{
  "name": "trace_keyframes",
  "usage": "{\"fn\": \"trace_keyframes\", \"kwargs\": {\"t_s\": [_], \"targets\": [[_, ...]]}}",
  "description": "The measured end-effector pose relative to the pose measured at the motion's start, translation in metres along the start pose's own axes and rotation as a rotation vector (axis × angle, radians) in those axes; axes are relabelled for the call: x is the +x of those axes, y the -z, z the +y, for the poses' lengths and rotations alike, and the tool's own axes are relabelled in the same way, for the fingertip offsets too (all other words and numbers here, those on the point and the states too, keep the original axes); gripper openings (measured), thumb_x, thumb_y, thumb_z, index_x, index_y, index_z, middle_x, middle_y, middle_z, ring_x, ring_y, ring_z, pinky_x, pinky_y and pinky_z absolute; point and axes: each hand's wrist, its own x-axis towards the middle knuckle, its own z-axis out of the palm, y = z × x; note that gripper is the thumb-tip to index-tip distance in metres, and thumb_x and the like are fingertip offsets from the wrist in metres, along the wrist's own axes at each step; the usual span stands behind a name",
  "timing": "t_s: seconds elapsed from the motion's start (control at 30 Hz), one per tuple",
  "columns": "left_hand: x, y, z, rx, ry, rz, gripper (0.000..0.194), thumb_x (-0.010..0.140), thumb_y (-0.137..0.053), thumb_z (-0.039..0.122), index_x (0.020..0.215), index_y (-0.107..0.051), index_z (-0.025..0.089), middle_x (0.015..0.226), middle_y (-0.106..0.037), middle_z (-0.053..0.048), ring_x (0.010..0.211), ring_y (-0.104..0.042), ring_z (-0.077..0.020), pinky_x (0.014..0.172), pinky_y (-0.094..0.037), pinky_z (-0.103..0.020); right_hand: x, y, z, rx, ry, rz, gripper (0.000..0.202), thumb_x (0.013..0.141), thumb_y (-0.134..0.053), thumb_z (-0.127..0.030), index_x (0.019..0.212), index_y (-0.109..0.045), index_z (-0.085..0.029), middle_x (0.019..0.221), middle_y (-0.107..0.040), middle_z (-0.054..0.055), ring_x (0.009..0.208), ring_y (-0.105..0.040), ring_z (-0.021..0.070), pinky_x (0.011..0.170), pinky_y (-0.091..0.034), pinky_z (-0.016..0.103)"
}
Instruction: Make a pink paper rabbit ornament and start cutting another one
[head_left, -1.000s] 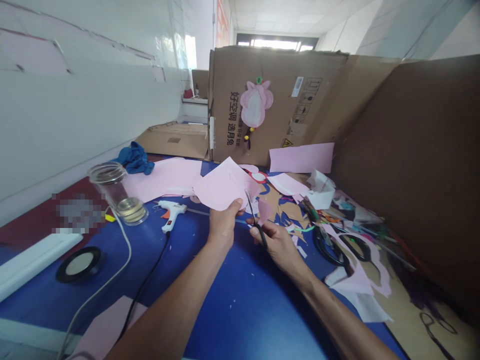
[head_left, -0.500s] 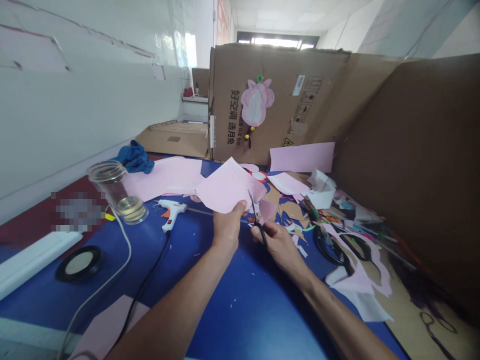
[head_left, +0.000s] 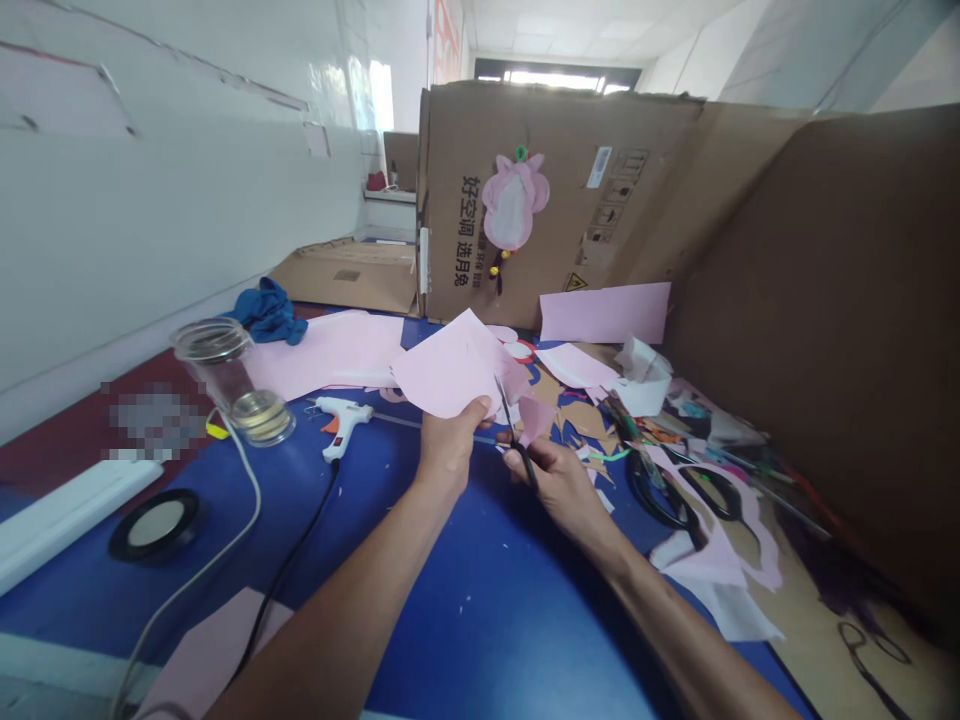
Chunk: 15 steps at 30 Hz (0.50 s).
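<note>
In the middle of the head view, my left hand (head_left: pixel 448 440) pinches the lower edge of a piece of pink paper (head_left: pixel 450 365), thumb on top. The sheet is lifted above the blue table and its lower left edge is rounded. My right hand (head_left: pixel 551 470) is closed round the handles of black-handled scissors (head_left: pixel 523 460). Their blades point up and away, against the right side of the pink paper. A partly cut pink flap (head_left: pixel 536 418) hangs to the right of the blades. The handle loops are mostly hidden by my fingers.
Left of my hands lie a white glue gun (head_left: pixel 341 425) with a black cord, a glass jar (head_left: pixel 259 415) and a black tape roll (head_left: pixel 156 525). Paper scraps (head_left: pixel 585 418) and tools crowd the right side. A cardboard box (head_left: pixel 585 190) bearing a pink ornament (head_left: pixel 514 205) stands behind.
The pink paper has turned and shifted slightly in my left hand, which has moved a little left. The scissors stay at the paper's right side, almost in the same place.
</note>
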Motion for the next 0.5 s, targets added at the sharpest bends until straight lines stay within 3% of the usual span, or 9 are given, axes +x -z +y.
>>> {"fn": "trace_keyframes", "kwargs": {"t_s": [0.5], "targets": [[0.0006,0.0013,-0.0027,0.009,0.008,-0.034,0.029,0.063,-0.091,0.022,0.088,-0.077,0.016,0.083,-0.077,-0.006,0.066,-0.068,-0.0178,0.064,-0.054,-0.031,0.0004,-0.0024,0.0065,0.046,0.005,-0.001,0.060,0.085,-0.078,-0.070,0.111,-0.080,-0.016,0.075,-0.059,0.001,0.073,-0.051,0.0196,0.066,-0.041,0.030]]}}
